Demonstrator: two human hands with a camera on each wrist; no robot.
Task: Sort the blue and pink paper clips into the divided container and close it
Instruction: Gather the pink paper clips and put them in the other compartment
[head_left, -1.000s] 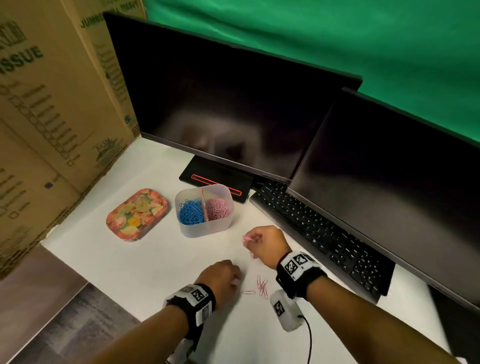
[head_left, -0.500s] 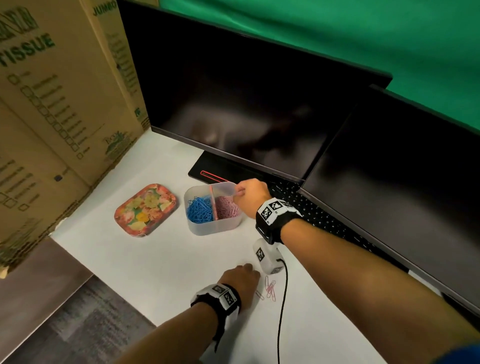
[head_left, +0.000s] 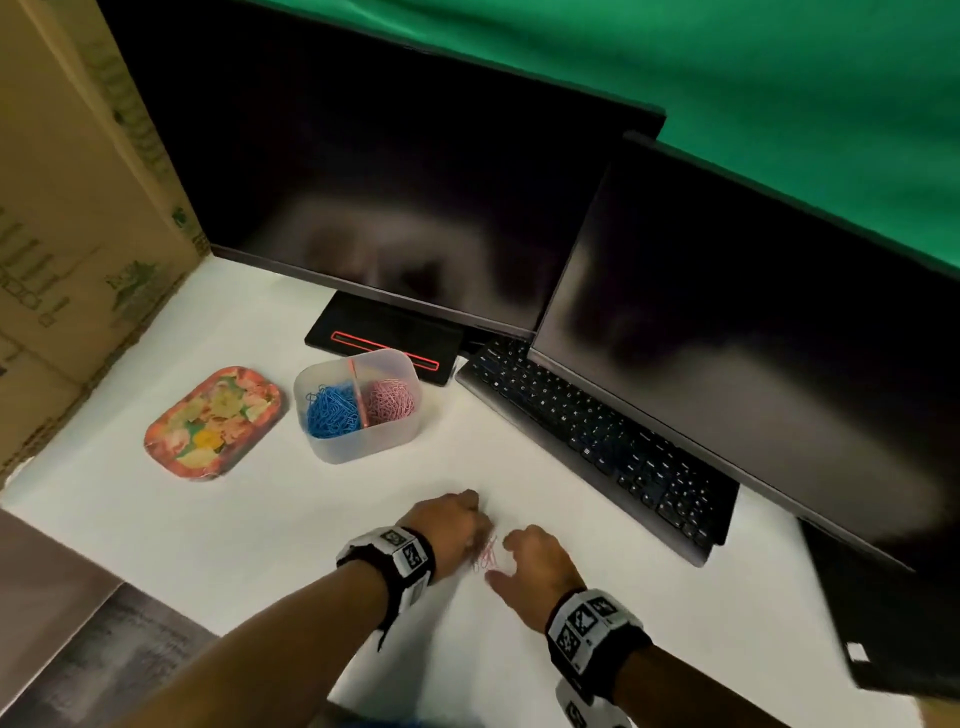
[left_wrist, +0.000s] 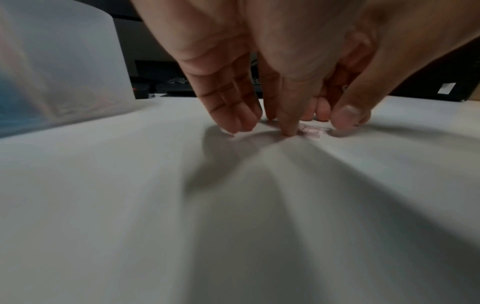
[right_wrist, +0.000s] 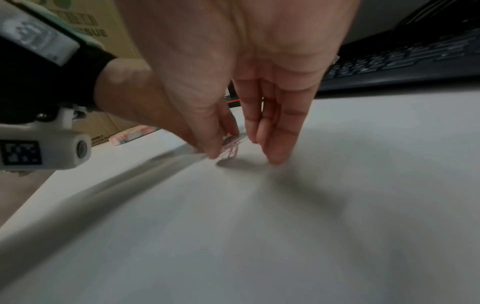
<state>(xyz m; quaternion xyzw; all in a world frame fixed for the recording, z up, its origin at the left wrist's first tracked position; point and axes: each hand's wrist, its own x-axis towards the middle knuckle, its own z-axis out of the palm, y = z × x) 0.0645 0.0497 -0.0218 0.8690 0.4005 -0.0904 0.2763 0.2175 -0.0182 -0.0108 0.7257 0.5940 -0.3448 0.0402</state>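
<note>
A few loose pink clips (head_left: 488, 557) lie on the near part of the white table (head_left: 260, 519), between both hands; the left hand (head_left: 451, 525) has fingertips (left_wrist: 288, 131) down beside them, the right hand (head_left: 535, 564) touches them with thumb and fingers, whether either grasps one I cannot tell; farther left, the open divided container (head_left: 363, 441) holds blue clips (head_left: 332, 410) left, pink (head_left: 389, 400) right; the floral lid (head_left: 213, 421) lies beside it.

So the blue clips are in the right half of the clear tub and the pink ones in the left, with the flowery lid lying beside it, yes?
Not quite. The head view shows the blue clips in the left half of the clear tub and the pink ones in the right. The flowery lid does lie beside it.
</note>
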